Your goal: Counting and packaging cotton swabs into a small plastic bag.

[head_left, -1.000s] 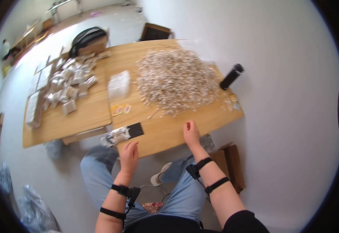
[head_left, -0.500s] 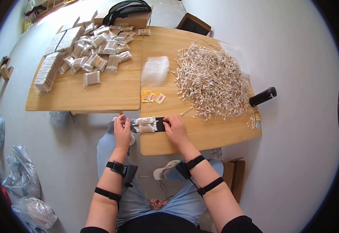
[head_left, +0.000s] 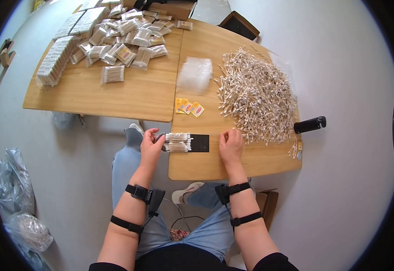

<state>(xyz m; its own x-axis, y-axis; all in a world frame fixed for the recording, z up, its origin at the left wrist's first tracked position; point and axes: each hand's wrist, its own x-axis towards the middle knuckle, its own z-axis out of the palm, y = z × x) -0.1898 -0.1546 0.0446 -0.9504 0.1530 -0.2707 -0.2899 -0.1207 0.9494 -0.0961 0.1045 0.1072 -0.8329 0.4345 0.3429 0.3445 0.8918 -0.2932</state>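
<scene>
Two bundles of white-tipped cotton swabs [head_left: 178,142] lie side by side on a flat black strip [head_left: 200,143] at the table's near edge. My left hand [head_left: 150,147] grips the strip's left end, thumb close to the swabs' tips. To the right of the strip, apart from it, my right hand [head_left: 231,144] rests on the tabletop with its fingers curled in; what they hold, if anything, is hidden. Just beyond it spreads a large heap of loose cotton swabs [head_left: 258,97].
Beyond the strip lie small yellow cards [head_left: 189,108] and a stack of clear plastic bags [head_left: 196,74]. Filled swab packets [head_left: 133,36] pile up at the far left, beside neat stacked rows [head_left: 57,61]. A black cylinder [head_left: 310,125] lies at the right edge.
My right hand has let go of the strip's right end and moved right, toward the heap. My left hand stays at the left end. The view has shifted slightly.
</scene>
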